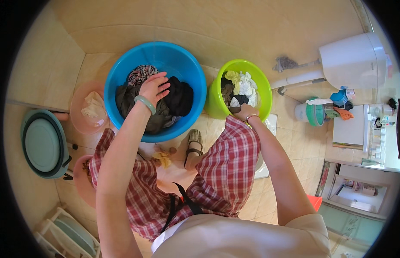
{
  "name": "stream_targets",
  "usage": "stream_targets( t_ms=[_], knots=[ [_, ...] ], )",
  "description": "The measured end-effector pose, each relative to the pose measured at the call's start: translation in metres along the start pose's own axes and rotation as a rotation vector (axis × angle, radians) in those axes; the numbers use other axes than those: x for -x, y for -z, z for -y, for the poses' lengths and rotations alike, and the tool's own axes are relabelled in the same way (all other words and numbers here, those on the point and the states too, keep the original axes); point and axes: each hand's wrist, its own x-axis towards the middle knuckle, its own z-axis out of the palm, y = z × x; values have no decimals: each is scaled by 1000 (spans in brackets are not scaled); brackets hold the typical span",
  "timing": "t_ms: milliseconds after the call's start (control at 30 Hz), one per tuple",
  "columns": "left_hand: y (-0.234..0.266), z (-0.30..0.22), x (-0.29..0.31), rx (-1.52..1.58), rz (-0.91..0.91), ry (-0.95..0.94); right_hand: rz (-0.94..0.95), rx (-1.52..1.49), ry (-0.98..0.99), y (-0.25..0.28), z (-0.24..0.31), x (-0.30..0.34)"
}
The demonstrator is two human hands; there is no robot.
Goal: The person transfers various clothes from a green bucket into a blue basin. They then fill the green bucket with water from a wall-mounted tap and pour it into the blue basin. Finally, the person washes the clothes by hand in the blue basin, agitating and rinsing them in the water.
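Loosely spread, the left hand [153, 91] is over dark clothes [180, 98] in the left blue tub [182, 58]; the right hand [247, 113] (its grip I cannot tell) is at the right green bucket [215, 101]. Both containers' laundry seems unfinished.

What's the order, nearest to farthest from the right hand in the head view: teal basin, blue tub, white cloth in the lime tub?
1. White cloth: in the lime tub, just beyond the right hand.
2. Blue tub: to the hand's left.
3. Teal basin: far left.
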Motion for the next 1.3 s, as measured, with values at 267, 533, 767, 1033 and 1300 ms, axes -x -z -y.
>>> stream_targets(
  t_ms=[267, 533, 767, 1033, 1300],
  knots=[
    [-6, 1, 5, -26, 122, 29, -65, -803, 286, 72, -42, 25],
    [-12, -1, 14, -58, 182, 64, -50, -1304, 660, 157, 25, 86],
    [-21, -11, 33, 120, 536, 181, -60, -1553, 843, 155, 130, 115],
    [-10, -65, 24, 168, 199, -312, -402, -1567, 862, 184, 171, 110],
    [4, -108, 46, 280, 8, -724, -522, -1729, 952, 200, 193, 94]
  ],
)
